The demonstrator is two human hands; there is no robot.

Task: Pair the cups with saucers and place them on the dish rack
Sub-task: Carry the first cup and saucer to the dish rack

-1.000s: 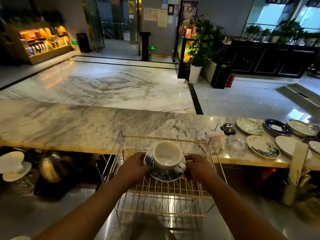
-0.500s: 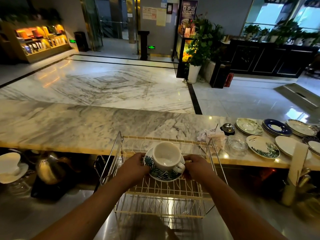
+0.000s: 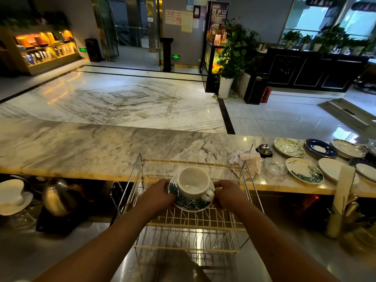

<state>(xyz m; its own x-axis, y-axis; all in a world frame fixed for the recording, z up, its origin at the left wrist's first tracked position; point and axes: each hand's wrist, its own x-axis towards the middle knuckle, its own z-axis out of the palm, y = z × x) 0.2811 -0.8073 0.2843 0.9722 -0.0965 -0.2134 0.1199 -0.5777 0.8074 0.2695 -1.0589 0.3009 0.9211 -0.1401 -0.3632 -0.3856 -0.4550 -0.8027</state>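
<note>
A white cup (image 3: pixel 192 183) stands upright on a white saucer with green leaf print (image 3: pixel 190 204). The pair rests on or just above the top tier of a wire dish rack (image 3: pixel 194 221). My left hand (image 3: pixel 157 193) grips the saucer's left rim and my right hand (image 3: pixel 228 193) grips its right rim, beside the cup's handle. More saucers lie on the marble counter to the right: a leaf-print one (image 3: pixel 304 170), a pale green one (image 3: pixel 288 147) and a blue stack (image 3: pixel 319 148). Another white cup on a saucer (image 3: pixel 12 195) sits at the far left.
A metal kettle (image 3: pixel 59 198) stands on a dark base left of the rack. A call bell (image 3: pixel 264 150), paper receipts (image 3: pixel 245 157) and a glass ashtray (image 3: pixel 274 166) sit on the marble counter (image 3: pixel 91 147) right of the rack. A paper-wrapped holder (image 3: pixel 342 192) stands at the right.
Both hands have kept hold of the saucer with the cup on the rack's top tier. The view has shifted slightly; nothing else moved.
</note>
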